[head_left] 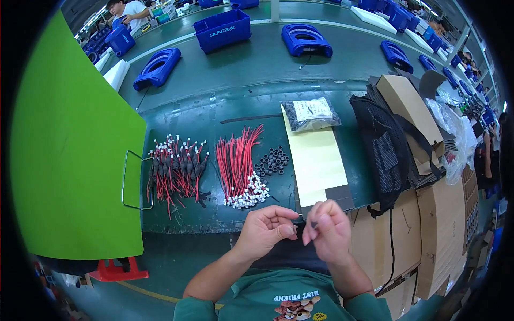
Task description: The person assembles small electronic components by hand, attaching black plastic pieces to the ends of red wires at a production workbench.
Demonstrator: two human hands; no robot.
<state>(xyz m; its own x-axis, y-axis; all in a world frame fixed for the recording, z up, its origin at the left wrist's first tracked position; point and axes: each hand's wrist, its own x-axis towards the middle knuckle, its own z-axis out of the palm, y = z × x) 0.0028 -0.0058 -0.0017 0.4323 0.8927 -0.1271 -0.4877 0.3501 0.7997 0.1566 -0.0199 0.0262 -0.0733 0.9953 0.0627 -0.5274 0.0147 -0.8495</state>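
Both hands up at the bench's near edge, close together, not touching. Right hand: thumb and finger pinched on a small dark bit; that's the piece in work, between the hands, clear of the bench top. Left hand: fingers curled in, thumb tip close to them; maybe something tiny there, but blur hides it, so can't tell if they're clamped on anything.

Progress, judged by the piles: lumped wires at left, red leads with dark lumps on them, look like the done lot, a fair heap. Bare wires in the middle, no lumps, white plugs gathered at the near end, look like the lot left; plenty there. Loose black rings beside them seem unused. The current piece looks mid-step, not finished; no wire visible in either hand.

Right of the rings: yellow sheet, dark patch at its near corner, clear bag of dark parts on its far end. Overall: partway, roughly split between the two piles.
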